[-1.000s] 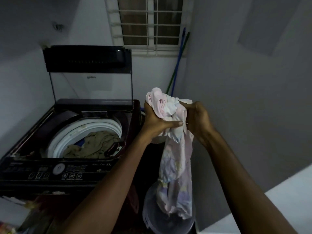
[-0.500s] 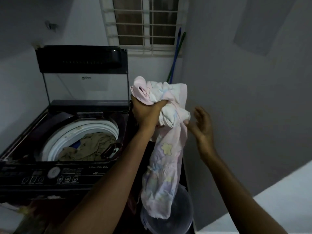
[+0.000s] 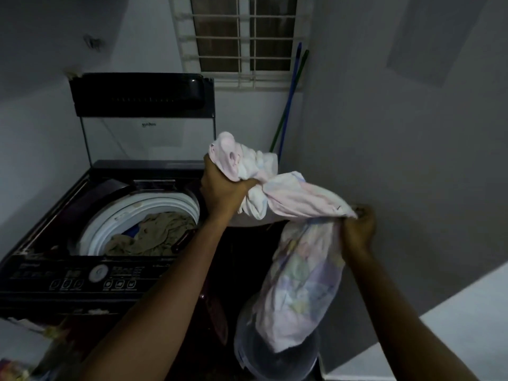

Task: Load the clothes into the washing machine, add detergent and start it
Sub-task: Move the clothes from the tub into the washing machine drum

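Loading is the step I'm on: a pale pink printed garment [image 3: 299,199] is up in the air, held to the right of the washing machine [image 3: 82,259], not yet over the drum [image 3: 154,207]. My left hand [image 3: 224,192] is clenched round a bunched end of the cloth, just beside the machine's far right corner. My right hand [image 3: 357,229] pinches a fold further right and a little lower, so both hands are clamped on the same garment and well apart from each other.

Between the two grips the cloth runs as a taut band, its long axis going left to right and sloping down towards the right. From the right grip the rest hangs straight down, the loose end pointing into a clear plastic bucket [image 3: 275,361] on the floor near me. A crumpled tuft sticks up above the left fist.

The lid [image 3: 141,94] stands open at the far side, and the drum already holds some khaki clothes [image 3: 156,235], so the opening is free. Next, I judge, the whole garment has to swing left over the drum, with the hanging tail lifted clear of the machine's right edge, then both grips let go. Detergent and the control panel [image 3: 90,276] are for later; I see no detergent from here.
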A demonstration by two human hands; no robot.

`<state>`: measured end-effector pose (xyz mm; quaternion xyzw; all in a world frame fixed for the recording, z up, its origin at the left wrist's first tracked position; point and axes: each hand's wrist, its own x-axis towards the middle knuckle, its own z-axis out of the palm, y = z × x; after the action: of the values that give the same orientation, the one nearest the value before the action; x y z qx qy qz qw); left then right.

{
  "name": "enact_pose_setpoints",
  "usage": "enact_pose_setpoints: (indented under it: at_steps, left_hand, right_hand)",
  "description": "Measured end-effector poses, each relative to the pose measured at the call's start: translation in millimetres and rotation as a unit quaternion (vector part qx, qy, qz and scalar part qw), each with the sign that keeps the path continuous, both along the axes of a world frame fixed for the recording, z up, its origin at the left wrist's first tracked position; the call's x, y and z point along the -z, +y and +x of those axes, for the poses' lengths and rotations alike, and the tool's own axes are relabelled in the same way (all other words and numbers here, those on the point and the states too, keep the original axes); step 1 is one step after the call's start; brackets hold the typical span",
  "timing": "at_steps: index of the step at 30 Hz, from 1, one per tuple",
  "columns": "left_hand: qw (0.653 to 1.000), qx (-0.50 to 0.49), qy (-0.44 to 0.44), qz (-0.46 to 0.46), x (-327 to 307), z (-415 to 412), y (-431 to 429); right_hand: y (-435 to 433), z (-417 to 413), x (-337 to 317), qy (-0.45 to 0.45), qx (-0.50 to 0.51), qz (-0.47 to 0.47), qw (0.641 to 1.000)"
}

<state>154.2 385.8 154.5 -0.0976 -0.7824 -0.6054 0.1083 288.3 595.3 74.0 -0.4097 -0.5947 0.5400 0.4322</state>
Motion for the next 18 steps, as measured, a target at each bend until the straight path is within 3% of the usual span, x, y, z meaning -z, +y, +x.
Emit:
enact_pose_setpoints:
  at_steps: [2,4,7,10,13,18]
  left_hand:
    - [0.999,0.035,-0.007,-0.026,10,9,4]
    - [0.998,0.054,-0.019,-0.016,12,18,13]
    - [0.997,0.056,-0.045,0.026,10,20,28]
    - [0.992,0.063,-0.078,0.072,8,15,32]
    - [0.981,0.106,-0.107,0.12,8,12,26]
    - [0.972,0.165,-0.108,0.129,2,15,27]
  right_hand:
    - [-1,-8,-36,0.096,0.011,-0.023,0.995]
    - [-14,-16,-67,0.154,-0.065,-0.007,0.986]
    - [-48,-31,-99,0.08,-0.299,0.009,0.951]
    - [-62,-35,-106,0.019,-0.441,-0.091,0.893]
    - [-59,-33,-112,0.058,-0.457,-0.17,0.871]
    - [-66,-28,-120,0.08,-0.453,-0.173,0.871]
